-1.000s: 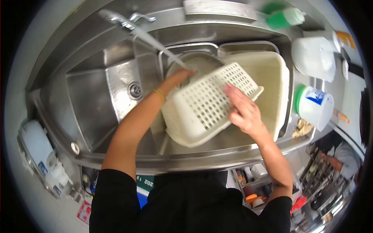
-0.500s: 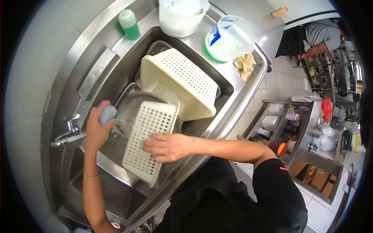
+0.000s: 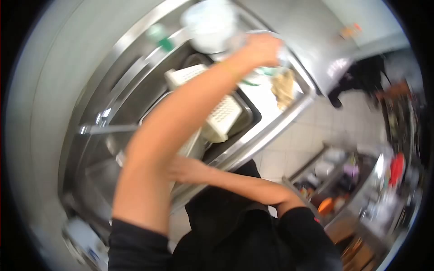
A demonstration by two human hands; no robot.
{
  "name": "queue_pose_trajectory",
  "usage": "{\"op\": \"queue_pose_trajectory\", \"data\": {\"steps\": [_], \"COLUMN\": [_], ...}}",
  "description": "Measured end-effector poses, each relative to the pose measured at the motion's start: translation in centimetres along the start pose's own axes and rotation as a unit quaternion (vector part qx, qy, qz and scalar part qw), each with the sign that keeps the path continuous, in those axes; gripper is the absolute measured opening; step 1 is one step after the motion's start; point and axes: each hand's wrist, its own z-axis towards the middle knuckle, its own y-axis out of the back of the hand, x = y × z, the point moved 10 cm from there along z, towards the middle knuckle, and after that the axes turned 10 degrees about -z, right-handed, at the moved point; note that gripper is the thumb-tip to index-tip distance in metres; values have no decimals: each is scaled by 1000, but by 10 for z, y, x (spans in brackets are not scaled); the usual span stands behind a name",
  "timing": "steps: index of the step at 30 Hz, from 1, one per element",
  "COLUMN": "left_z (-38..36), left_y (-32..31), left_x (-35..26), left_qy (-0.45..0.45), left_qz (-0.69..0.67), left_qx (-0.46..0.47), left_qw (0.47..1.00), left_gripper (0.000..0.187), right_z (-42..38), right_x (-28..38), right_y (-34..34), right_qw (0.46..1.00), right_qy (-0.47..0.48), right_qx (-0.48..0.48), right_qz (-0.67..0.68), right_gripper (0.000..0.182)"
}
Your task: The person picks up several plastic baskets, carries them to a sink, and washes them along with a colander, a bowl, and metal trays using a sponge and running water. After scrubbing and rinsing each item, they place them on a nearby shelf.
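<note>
My left hand (image 3: 264, 49) reaches over the clear tub (image 3: 282, 56) on the sink's far ledge; its fingers are hidden and blurred, and the sponge cannot be seen. Beneath the left forearm, my right hand (image 3: 187, 170) grips the small white perforated basket (image 3: 193, 147), which is largely covered by the arm. A larger cream perforated basket (image 3: 224, 113) lies tilted in the sink basin, also partly covered. A tan cloth (image 3: 283, 89) rests beside the tub.
A white bucket (image 3: 210, 27) and a green bottle (image 3: 160, 37) stand on the sink ledge. The faucet (image 3: 104, 128) is at the left. Beyond the sink edge are a low shelf unit with goods (image 3: 325, 205) and, farther off, a person in dark clothing (image 3: 361, 77).
My left hand has moved from the basin, where it held a grey-blue sponge, up and right to the clear tub. My right hand and the small basket are now partly behind my left arm.
</note>
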Motion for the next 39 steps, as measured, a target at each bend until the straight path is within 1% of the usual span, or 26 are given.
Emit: {"op": "queue_pose_trajectory", "data": {"steps": [1,2,3,4,5,7,8,9,10,13,14,16,18,21,24,26,27,28,29,31,32,34,35,37,38,39], "left_z": [15,9,-22,-55,-94,-178,-227,-282,-340,-475,-484,-485,-449,-442,-472,-526,-560,-580,-591,-600,-597,-603,-596,-589,-592,-591], "left_y": [-14,-13,10,34,45,65,75,62,65,43,37,28,9,20,62,32,41,29,18,3,-7,-18,-18,-12,-12,-16], "left_x": [14,21,24,19,28,78,113,177,225,309,318,337,393,391,354,359,339,330,311,284,277,271,265,255,254,261], "left_qy": [-26,-2,-17,-48,-36,12,-33,125,216,356,354,314,255,207,187,350,197,199,201,200,195,223,220,202,192,188], "left_qz": [-24,-4,-65,-118,-138,-217,-235,-443,-367,-451,-470,-516,-437,-398,-257,-363,-263,-352,-438,-366,-364,-374,-374,-412,-431,-433], "left_qx": [-38,-33,-124,-217,-208,-163,-199,-260,-280,-365,-368,-350,-275,-328,-396,-317,-511,-499,-480,-507,-505,-569,-568,-630,-658,-657], "left_qw": [999,999,990,968,968,962,951,849,860,732,720,716,818,831,862,803,795,766,733,754,758,698,699,626,587,587], "left_gripper": [53,50,46,41,38,35,37,34,31,33,34,31,36,29,27,28,25,32,41,45,45,48,48,51,53,53], "right_z": [-4,-4,18,11,9,26,39,50,62,105,118,147,165,180,187,193,196,190,194,206,209,212,214,219,220,216], "right_x": [-18,-36,-47,-40,-23,-33,-38,-48,-60,-92,-101,-104,-110,-101,-87,-70,-61,-81,-81,-57,-59,-60,-60,-68,-79,-81], "right_y": [-1,-17,-5,0,7,0,-5,-14,-28,-91,-104,-119,-124,-117,-109,-114,-118,-133,-138,-132,-134,-140,-140,-147,-146,-141], "right_qw": [991,983,924,979,998,998,999,999,998,997,995,992,991,981,971,973,972,992,993,984,983,988,988,982,982,981], "right_qy": [-68,-122,-281,-126,4,11,7,0,3,29,50,71,62,50,54,102,142,51,42,129,129,140,140,83,47,46], "right_qx": [-27,33,119,38,-3,22,25,29,27,25,17,6,-1,-27,-62,-46,-33,48,65,58,53,55,53,114,102,101], "right_qz": [112,134,229,156,-70,-55,-46,-39,-49,-61,-81,-104,-118,-184,-222,-202,-186,-107,-88,-112,-117,-40,-43,-123,-154,-158], "right_gripper": [27,35,38,38,31,21,18,14,15,16,14,12,12,14,19,23,32,18,19,14,14,11,11,10,14,14]}}
